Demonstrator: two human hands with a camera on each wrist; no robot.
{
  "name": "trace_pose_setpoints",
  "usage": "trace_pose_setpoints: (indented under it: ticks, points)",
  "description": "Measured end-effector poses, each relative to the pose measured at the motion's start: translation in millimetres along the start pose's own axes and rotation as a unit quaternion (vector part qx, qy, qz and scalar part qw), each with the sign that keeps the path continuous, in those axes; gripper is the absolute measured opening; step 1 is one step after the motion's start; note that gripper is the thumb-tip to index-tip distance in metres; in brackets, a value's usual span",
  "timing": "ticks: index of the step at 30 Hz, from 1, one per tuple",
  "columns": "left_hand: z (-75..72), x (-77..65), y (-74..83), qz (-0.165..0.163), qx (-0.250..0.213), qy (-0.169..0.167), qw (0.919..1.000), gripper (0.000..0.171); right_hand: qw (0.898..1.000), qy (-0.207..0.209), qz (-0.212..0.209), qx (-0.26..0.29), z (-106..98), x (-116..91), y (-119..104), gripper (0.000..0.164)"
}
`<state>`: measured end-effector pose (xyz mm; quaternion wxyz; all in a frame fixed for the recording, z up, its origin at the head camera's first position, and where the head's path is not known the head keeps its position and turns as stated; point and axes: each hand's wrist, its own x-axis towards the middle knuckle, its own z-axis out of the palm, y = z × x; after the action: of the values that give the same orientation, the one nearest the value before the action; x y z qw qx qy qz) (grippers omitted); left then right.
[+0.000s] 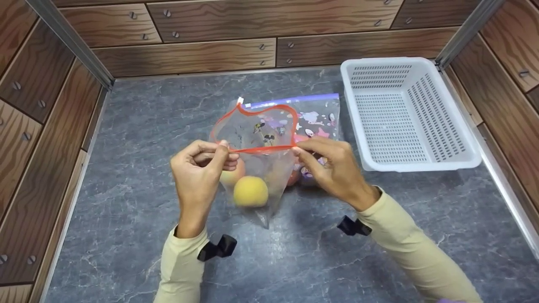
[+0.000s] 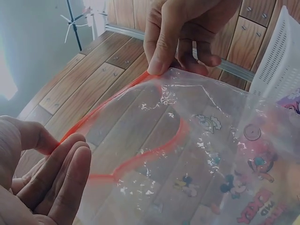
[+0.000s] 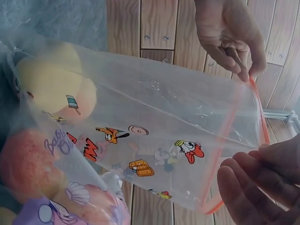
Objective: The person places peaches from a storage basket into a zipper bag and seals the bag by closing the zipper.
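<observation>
A clear printed zip bag (image 1: 283,168) with a red rim hangs, its mouth spread wide. My left hand (image 1: 196,168) pinches the near edge of the rim at the left, and my right hand (image 1: 337,168) pinches that edge at the right. Low in the bag sit a yellow peach-like fruit (image 1: 251,191) and a pinkish one (image 1: 232,171) beside it, partly covered by the left fingers. A white slider (image 1: 240,100) shows at the rim's far corner. Behind lies a second zip bag (image 1: 326,115) with a purple top; reddish fruit (image 3: 30,161) shows inside it.
A white perforated basket (image 1: 421,165) stands at the right, close to the purple-topped bag. Wood-patterned panels (image 1: 219,19) enclose the dark marbled tabletop (image 1: 126,202) at the back and both sides.
</observation>
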<state>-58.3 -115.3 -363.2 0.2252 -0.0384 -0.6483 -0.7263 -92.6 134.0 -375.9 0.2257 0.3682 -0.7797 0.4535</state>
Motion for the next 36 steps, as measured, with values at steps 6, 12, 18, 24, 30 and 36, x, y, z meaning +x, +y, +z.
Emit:
trace_pose_setpoints:
  ticks: [6, 12, 18, 24, 30, 36]
  points:
    - [-2.4, 1.3, 1.7, 0.001, 0.015, -0.008, 0.9999, 0.021, 1.000, 0.012, -0.026, -0.003, -6.7, 5.2, -2.1, 0.016]
    - [-11.6, 14.5, -3.8, 0.042, 0.032, 0.026, 0.9983, 0.023, 0.999, 0.010, -0.036, -0.009, -15.9, 5.5, 1.2, 0.016]
    - [-22.6, 51.3, -25.8, 0.090, 0.071, 0.069, 0.9910, 0.012, 0.998, 0.038, -0.051, -0.024, -20.1, 4.8, 7.8, 0.019]
    - [-21.9, 83.5, -46.8, 0.066, 0.092, -0.024, 0.9933, 0.032, 0.997, 0.054, -0.057, -0.021, -22.1, -0.2, 12.6, 0.020]
    - [-13.0, 98.9, -62.2, -0.029, 0.089, -0.081, 0.9923, 0.045, 0.997, 0.066, -0.048, -0.016, -24.6, -4.7, 15.2, 0.021]
    - [-11.4, 96.3, -66.8, -0.034, 0.081, -0.060, 0.9943, 0.038, 0.997, 0.078, -0.025, -0.007, -27.8, -5.1, 18.4, 0.021]
